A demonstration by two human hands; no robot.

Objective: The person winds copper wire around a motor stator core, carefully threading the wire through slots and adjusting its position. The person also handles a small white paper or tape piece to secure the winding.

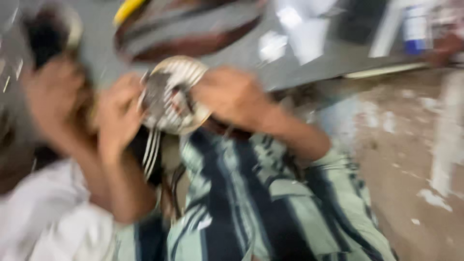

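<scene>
Head view, heavy motion blur throughout. Round metal part (175, 96), disc-shaped with pale ribs or slots around a darker, grimy middle, sits at centre frame above the lap. Left hand (116, 113) grips its left edge, fingers curled onto the rim. Right hand (232, 94) covers its right side, fingers closed over the edge; exact finger placement lost in blur. Thin pale wires or strips (152, 150) hang from the underside of the part. Below it: striped cloth (261, 203), dark blue on pale green, over the person's legs. White fabric (43, 217) at lower left. A third hand (50, 94), far left, holds a dark object (46, 34); whose hand, cannot tell. Floor (401, 145) at right: brownish concrete with white patches. Grey surface (314, 53) behind.
</scene>
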